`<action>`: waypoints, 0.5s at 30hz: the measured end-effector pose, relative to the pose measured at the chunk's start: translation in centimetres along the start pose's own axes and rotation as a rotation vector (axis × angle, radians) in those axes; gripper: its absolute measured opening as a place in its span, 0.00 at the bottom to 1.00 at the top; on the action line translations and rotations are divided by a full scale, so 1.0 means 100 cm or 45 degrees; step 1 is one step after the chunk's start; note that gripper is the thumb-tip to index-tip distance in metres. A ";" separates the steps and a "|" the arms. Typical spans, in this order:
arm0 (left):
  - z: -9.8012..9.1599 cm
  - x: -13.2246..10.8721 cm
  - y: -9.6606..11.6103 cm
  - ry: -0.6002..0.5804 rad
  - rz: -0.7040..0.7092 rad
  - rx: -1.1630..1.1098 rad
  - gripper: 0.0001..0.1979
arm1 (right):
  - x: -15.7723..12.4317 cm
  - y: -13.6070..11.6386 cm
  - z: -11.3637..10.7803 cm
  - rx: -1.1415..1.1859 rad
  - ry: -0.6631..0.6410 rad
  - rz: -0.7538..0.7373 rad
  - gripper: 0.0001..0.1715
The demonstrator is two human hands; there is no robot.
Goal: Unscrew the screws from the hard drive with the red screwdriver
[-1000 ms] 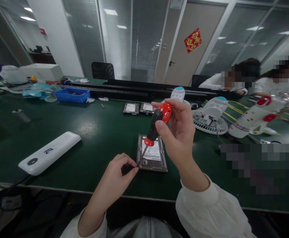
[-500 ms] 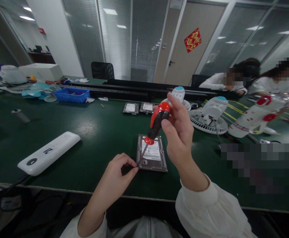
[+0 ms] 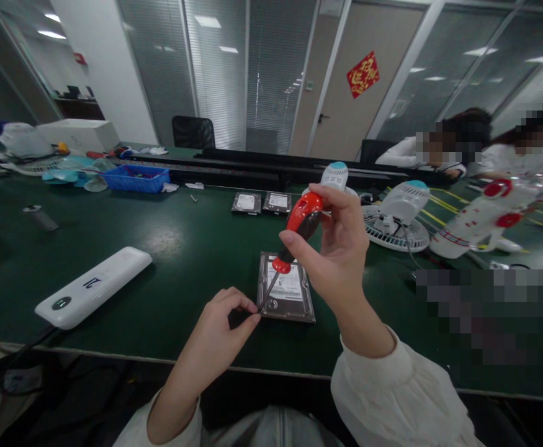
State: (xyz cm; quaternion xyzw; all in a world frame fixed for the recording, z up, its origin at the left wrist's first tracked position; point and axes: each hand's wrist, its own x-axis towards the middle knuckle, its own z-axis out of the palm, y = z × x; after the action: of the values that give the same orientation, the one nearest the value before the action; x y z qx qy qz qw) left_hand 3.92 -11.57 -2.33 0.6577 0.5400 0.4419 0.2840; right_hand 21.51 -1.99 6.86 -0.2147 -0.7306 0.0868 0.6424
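Note:
A red and black screwdriver (image 3: 299, 226) is held by its handle in my right hand (image 3: 341, 248), thumb and fingers around it. Its shaft slants down to the near left corner of a hard drive (image 3: 294, 304), which lies label up on the green table. At that corner my left hand (image 3: 222, 329) has thumb and index finger pinched together by the screwdriver's tip; what lies between them is too small to make out. Two more hard drives, one on the left (image 3: 246, 203) and one on the right (image 3: 277, 203), lie farther back.
A white device marked 21 (image 3: 94, 287) lies at the left, a blue basket (image 3: 136, 181) behind it. Small white fans (image 3: 404, 211) and a white-and-red bottle (image 3: 466, 223) stand at the right. Two people sit at the far right. A small screw-like piece (image 3: 193, 198) lies near the middle.
My right hand has turned around the screwdriver handle, the thumb now across its left side and the fingers at its top. My left hand is almost unmoved.

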 end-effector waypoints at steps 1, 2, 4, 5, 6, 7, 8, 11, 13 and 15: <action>0.000 0.000 0.000 0.000 -0.002 0.002 0.04 | -0.001 0.000 -0.001 0.005 -0.015 0.000 0.30; 0.000 0.000 0.000 0.000 -0.005 0.004 0.04 | -0.001 0.001 -0.001 0.018 -0.037 0.007 0.29; 0.000 -0.001 0.000 -0.001 -0.006 0.005 0.04 | -0.002 0.001 -0.002 0.069 -0.087 0.031 0.29; 0.000 -0.001 0.000 -0.001 -0.006 0.005 0.04 | -0.003 0.002 -0.002 0.099 -0.109 0.039 0.29; 0.000 -0.001 0.000 0.000 -0.008 0.004 0.04 | -0.003 0.001 -0.002 0.120 -0.120 0.045 0.29; 0.000 -0.001 0.000 0.000 -0.009 0.002 0.04 | -0.003 0.001 -0.002 0.125 -0.118 0.047 0.29; 0.000 -0.001 0.000 -0.002 -0.011 -0.001 0.04 | -0.002 0.000 -0.002 0.111 -0.106 0.046 0.29; 0.000 0.000 0.001 -0.008 -0.019 -0.008 0.04 | 0.000 -0.003 -0.001 0.035 -0.034 0.037 0.30; 0.000 0.000 0.001 -0.012 -0.021 -0.009 0.04 | 0.001 -0.004 0.000 0.021 -0.001 0.040 0.29; -0.001 0.000 0.001 -0.017 -0.027 -0.009 0.04 | 0.001 -0.004 -0.001 0.048 -0.013 0.062 0.28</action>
State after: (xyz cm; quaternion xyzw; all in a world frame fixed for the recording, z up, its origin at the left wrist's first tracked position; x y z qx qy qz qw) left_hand 3.92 -11.59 -2.22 0.6539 0.5435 0.4363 0.2945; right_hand 21.53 -2.35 7.10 -0.2196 -0.7266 0.1172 0.6403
